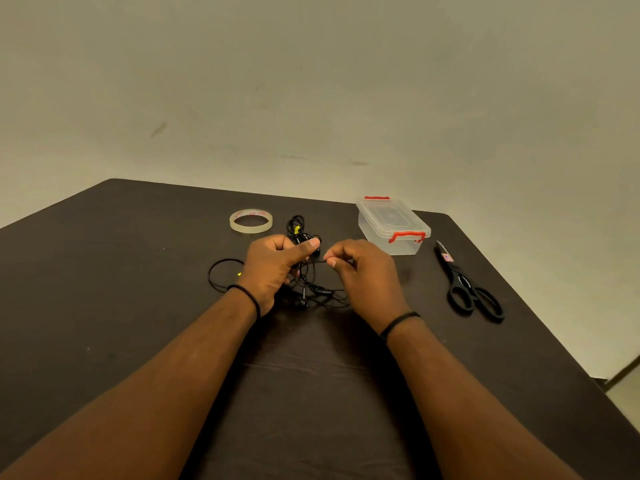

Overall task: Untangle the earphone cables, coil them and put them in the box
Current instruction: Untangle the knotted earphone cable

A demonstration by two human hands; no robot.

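Head view: my left hand (277, 268) grips the tangled black earphone cables (306, 268), my right hand (360, 268) pinches one strand, seemingly still untangling; clear red-latched plastic box (394, 226) stays lidded.

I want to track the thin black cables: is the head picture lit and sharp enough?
Head view: dim, warm light; the earphone cables nearly merge with the dark table; wide-angle bending at the edges; hands shade the tangle; no glare, slight softness.
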